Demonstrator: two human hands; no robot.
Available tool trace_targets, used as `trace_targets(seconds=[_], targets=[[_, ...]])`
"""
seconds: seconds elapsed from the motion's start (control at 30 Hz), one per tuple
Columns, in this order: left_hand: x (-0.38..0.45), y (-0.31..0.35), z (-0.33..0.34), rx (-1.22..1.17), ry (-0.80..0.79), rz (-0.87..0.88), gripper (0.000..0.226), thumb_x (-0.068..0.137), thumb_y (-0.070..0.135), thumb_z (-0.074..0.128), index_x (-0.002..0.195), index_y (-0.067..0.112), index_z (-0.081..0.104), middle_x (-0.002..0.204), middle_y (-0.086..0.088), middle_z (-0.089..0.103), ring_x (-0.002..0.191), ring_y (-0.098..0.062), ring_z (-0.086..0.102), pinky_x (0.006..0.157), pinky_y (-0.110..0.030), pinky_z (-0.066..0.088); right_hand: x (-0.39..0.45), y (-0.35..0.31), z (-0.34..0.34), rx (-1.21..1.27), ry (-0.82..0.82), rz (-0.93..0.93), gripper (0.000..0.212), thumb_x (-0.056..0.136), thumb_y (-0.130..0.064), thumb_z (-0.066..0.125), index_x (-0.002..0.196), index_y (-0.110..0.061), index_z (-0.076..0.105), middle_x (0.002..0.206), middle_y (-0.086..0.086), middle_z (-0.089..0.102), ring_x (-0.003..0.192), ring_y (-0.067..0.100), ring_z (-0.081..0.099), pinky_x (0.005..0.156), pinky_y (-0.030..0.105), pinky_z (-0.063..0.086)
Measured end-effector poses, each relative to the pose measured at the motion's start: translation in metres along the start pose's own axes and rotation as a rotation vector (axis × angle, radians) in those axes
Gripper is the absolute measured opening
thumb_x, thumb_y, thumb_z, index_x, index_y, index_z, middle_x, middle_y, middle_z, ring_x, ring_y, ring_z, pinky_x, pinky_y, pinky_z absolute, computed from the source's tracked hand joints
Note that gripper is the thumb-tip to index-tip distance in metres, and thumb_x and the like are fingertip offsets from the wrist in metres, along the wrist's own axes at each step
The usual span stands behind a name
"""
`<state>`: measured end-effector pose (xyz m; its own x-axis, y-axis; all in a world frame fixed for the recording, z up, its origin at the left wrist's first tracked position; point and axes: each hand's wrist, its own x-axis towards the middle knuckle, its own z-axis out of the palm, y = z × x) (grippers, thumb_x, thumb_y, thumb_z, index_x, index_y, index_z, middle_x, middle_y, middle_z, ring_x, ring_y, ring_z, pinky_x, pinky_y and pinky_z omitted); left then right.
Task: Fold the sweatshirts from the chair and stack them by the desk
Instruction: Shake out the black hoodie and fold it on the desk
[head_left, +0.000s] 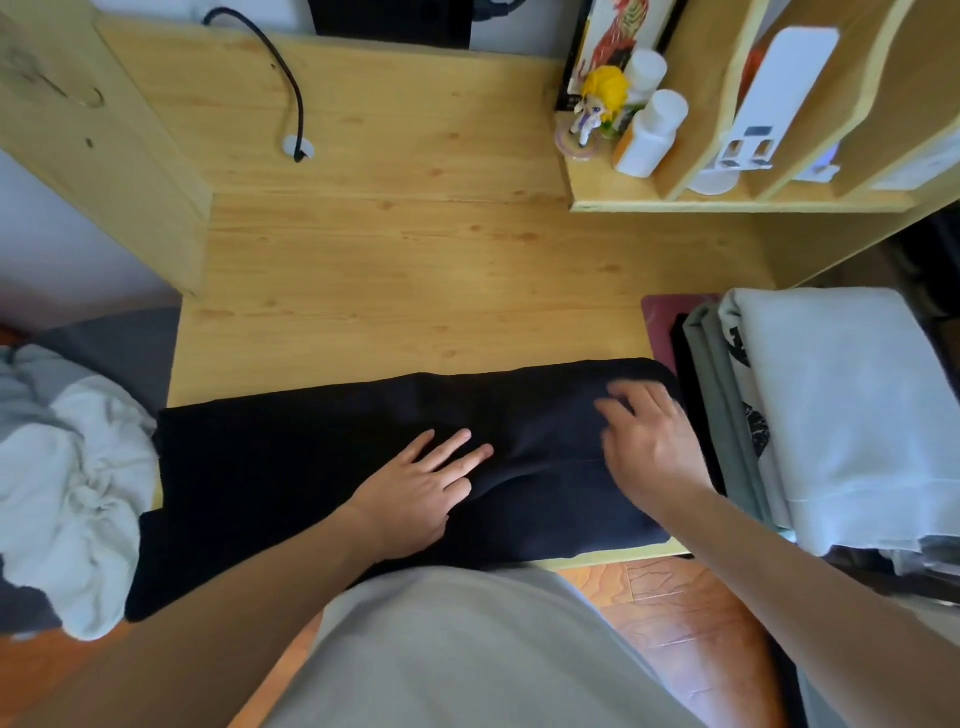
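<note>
Head view: I see the black sweatshirt (291, 467) spread along the desk (415, 260) front edge. My left hand (415, 493) presses it flat-fingered; my right hand (649, 447), blurred, rests spread on its right end, beside the folded stack (841, 405).

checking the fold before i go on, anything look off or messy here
The black sweatshirt hangs off the desk's near left edge instead of lying flat. A rumpled white garment sits unfolded at left.
</note>
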<state>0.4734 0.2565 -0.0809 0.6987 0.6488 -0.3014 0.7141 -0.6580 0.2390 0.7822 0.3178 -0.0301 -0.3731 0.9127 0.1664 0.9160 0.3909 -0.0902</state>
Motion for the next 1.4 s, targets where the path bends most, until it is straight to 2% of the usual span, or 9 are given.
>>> trace_targets(seconds=[0.1,0.2,0.3,0.4,0.53,0.7,1.0,1.27,1.4], targets=[[0.000,0.005,-0.001,0.017,-0.033,-0.022,0.026,0.090,0.021,0.052,0.114,0.015,0.060,0.171,-0.004,0.009,0.158,-0.029,0.001,0.123,-0.059,0.020,0.028,-0.037,0.026,0.026,-0.191,0.141,0.059,0.104,-0.047,0.037,0.156,-0.019,0.031,0.161,0.013,0.025,0.149,0.037,0.019,0.121,0.055,0.020],[0.004,0.014,-0.012,-0.002,-0.241,-0.055,0.037,0.093,0.026,0.048,0.127,0.014,0.054,0.171,-0.003,-0.009,0.156,-0.027,-0.017,0.125,-0.059,0.005,0.017,-0.044,0.074,0.001,-0.407,0.301,0.074,0.100,-0.064,0.014,0.161,-0.024,0.002,0.168,0.008,0.001,0.154,0.033,-0.004,0.123,0.058,0.008],[0.024,0.013,-0.047,0.036,-0.336,-0.049,0.048,0.096,0.044,0.046,0.131,0.014,0.061,0.169,-0.004,0.011,0.155,-0.031,0.007,0.122,-0.055,0.020,0.012,-0.040,0.083,0.008,-0.414,0.311,0.074,0.101,-0.064,0.018,0.161,-0.024,0.002,0.169,0.008,0.001,0.154,0.032,-0.008,0.124,0.054,0.002],[0.069,0.014,-0.067,-0.005,0.145,-0.080,0.047,0.100,0.039,0.032,0.118,0.016,0.069,0.137,-0.004,0.056,0.130,-0.027,0.046,0.105,-0.043,0.040,0.014,-0.040,0.080,0.016,-0.414,0.317,0.072,0.101,-0.062,0.016,0.161,-0.025,-0.001,0.169,0.007,-0.004,0.154,0.030,-0.013,0.124,0.053,-0.001],[0.102,0.035,-0.024,-0.085,0.160,-0.395,0.063,0.106,0.047,0.029,0.161,0.018,0.024,0.171,-0.009,0.009,0.157,-0.036,0.005,0.125,-0.053,0.016,0.014,-0.031,0.074,0.120,-0.414,0.304,0.061,0.105,-0.050,0.016,0.161,-0.029,0.002,0.169,0.001,-0.006,0.154,0.025,-0.016,0.124,0.054,0.001],[0.110,0.034,0.005,-0.127,0.129,-0.408,0.073,0.103,0.056,0.030,0.164,0.025,0.004,0.172,-0.005,-0.006,0.157,-0.036,-0.008,0.125,-0.060,0.010,-0.024,-0.006,0.075,0.096,-0.394,0.496,0.069,0.103,-0.059,0.026,0.160,-0.034,-0.002,0.168,-0.002,-0.013,0.154,0.029,-0.013,0.124,0.053,0.001],[0.166,0.011,-0.015,-0.084,0.171,-0.466,0.069,0.103,0.059,0.023,0.163,0.034,0.001,0.171,-0.007,-0.009,0.156,-0.038,-0.006,0.122,-0.064,0.006,0.034,0.027,0.075,0.008,-0.333,0.557,0.070,0.098,-0.055,0.021,0.160,-0.024,0.015,0.169,0.007,0.004,0.153,0.037,0.002,0.122,0.059,0.010],[0.003,0.011,0.023,-0.185,0.114,-0.935,0.064,0.103,0.065,0.010,0.162,0.040,0.005,0.171,-0.008,-0.002,0.156,-0.035,-0.012,0.123,-0.062,-0.007,0.029,-0.056,0.092,-0.027,-0.404,0.409,0.074,0.101,-0.064,0.010,0.160,-0.024,-0.009,0.167,0.001,-0.018,0.152,0.031,-0.020,0.124,0.053,-0.002],[-0.111,-0.038,0.022,-0.361,0.334,-1.317,0.063,0.106,0.052,0.029,0.160,0.020,0.027,0.164,-0.021,0.025,0.151,-0.043,0.019,0.122,-0.058,0.017,0.030,-0.063,0.085,-0.029,-0.324,0.409,0.072,0.103,-0.056,0.022,0.161,-0.019,0.002,0.169,0.007,-0.005,0.154,0.035,-0.009,0.124,0.056,0.003]])
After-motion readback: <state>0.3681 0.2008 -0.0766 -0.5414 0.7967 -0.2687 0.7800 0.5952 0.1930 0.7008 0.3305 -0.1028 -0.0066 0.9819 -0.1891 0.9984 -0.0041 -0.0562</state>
